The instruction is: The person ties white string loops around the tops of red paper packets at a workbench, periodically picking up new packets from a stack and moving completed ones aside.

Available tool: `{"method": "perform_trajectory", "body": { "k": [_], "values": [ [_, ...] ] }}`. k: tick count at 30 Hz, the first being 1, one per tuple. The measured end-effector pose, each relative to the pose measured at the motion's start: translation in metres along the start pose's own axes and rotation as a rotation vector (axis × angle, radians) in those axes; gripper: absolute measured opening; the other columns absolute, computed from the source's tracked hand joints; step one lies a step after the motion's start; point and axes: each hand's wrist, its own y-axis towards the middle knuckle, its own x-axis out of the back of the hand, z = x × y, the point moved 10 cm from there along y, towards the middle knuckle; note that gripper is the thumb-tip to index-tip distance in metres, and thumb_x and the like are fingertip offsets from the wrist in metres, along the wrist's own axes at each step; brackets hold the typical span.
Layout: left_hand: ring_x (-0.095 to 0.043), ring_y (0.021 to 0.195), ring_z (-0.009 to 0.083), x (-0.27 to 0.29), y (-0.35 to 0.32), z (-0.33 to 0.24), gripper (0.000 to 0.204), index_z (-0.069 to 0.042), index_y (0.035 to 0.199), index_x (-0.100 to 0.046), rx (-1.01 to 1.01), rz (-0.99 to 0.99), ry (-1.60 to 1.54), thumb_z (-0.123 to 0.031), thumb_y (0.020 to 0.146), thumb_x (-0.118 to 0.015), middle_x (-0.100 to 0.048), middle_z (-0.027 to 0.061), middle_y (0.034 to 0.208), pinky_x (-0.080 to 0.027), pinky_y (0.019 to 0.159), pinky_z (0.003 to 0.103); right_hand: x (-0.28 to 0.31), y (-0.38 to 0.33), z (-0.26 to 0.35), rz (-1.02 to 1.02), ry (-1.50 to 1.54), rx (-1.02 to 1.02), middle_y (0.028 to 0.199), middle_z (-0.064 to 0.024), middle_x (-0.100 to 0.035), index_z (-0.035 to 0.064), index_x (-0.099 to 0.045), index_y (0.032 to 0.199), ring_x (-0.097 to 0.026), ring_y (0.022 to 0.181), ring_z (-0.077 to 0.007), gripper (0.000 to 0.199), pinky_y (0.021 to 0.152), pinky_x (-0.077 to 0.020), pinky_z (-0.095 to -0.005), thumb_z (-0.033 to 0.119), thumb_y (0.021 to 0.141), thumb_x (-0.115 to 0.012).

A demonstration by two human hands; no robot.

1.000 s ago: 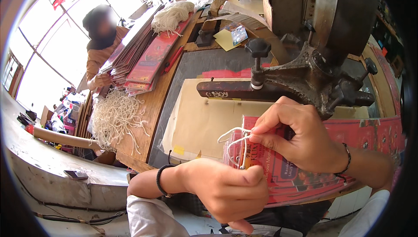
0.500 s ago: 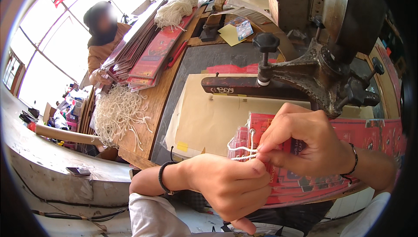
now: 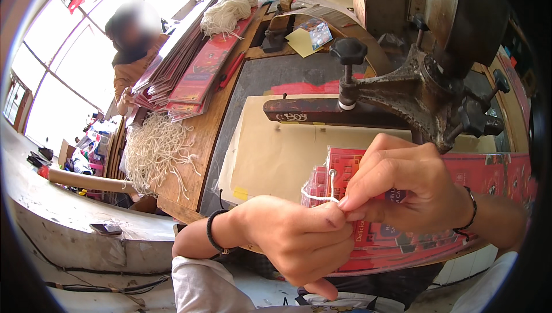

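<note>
- White cord (image 3: pixel 332 185), in the head view: runs through a hole near the left edge of a red printed card (image 3: pixel 379 235), looping beside it.
- Right hand (image 3: pixel 402 181): thumb and forefinger pinch the cord, just beside the left hand.
- Left hand (image 3: pixel 293 235): fingers curled; cannot tell whether they grip the cord.
- Tabletop (image 3: pixel 187 166): pale strings (image 3: pixel 152 152) heaped on its left.

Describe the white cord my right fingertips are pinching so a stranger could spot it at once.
Find the dark metal machine, then the red printed panels on its near side. At their left end, your right hand pinches a white cord. Unlike the loose cord pile and the bundled hank farther left, it seems threaded through the topmost panel.
</note>
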Motion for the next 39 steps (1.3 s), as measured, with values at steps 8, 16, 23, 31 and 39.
{"method": "perform_trajectory", "body": {
  "k": [8,16,23,31,39],
  "values": [
    [-0.054,0.065,0.0223,-0.001,0.000,0.001,0.048,-0.003,0.065,-0.056,-0.005,0.038,0.033,-0.044,0.091,-0.058,-0.052,0.0050,0.067,-0.047,0.070,0.034,0.002,0.000,-0.002,-0.020,0.059,-0.033,0.080,-0.0035,-0.072,0.0071,-0.074,0.094,-0.066,0.073,-0.0164,0.019,0.070,-0.0503,-0.0288,0.011,0.078,-0.084],
    [-0.052,0.061,0.0208,-0.003,0.000,0.001,0.043,-0.005,0.060,-0.054,-0.010,0.035,0.087,-0.037,0.088,-0.062,-0.050,0.0031,0.064,-0.047,0.068,0.033,0.001,0.001,-0.005,-0.020,0.076,-0.057,0.078,-0.0047,-0.072,0.0057,-0.074,0.093,-0.066,0.071,-0.0173,0.017,0.070,-0.0500,-0.0296,0.011,0.079,-0.083],
    [-0.052,0.060,0.0211,-0.003,0.001,0.002,0.042,-0.004,0.060,-0.054,0.007,0.052,0.097,-0.035,0.086,-0.064,-0.049,0.0029,0.061,-0.048,0.068,0.034,0.001,0.001,-0.006,-0.013,0.083,-0.088,0.079,-0.0059,-0.072,0.0041,-0.074,0.092,-0.064,0.070,-0.0173,0.014,0.069,-0.0502,-0.0301,0.009,0.081,-0.081],
    [-0.054,0.061,0.0211,-0.004,0.001,0.003,0.041,-0.004,0.061,-0.055,0.024,0.064,0.101,-0.035,0.086,-0.065,-0.050,0.0035,0.061,-0.048,0.069,0.033,0.000,0.000,-0.010,-0.003,0.094,-0.108,0.082,-0.0072,-0.074,0.0034,-0.074,0.092,-0.064,0.072,-0.0185,0.013,0.069,-0.0508,-0.0299,0.009,0.082,-0.080],
    [-0.054,0.060,0.0206,-0.004,0.001,0.004,0.040,-0.005,0.061,-0.055,0.038,0.063,0.097,-0.034,0.085,-0.066,-0.050,0.0029,0.061,-0.046,0.068,0.032,0.000,-0.001,-0.010,0.002,0.081,-0.126,0.084,-0.0078,-0.074,0.0029,-0.073,0.092,-0.065,0.075,-0.0197,0.012,0.068,-0.0523,-0.0305,0.008,0.083,-0.079]
  ]
}}
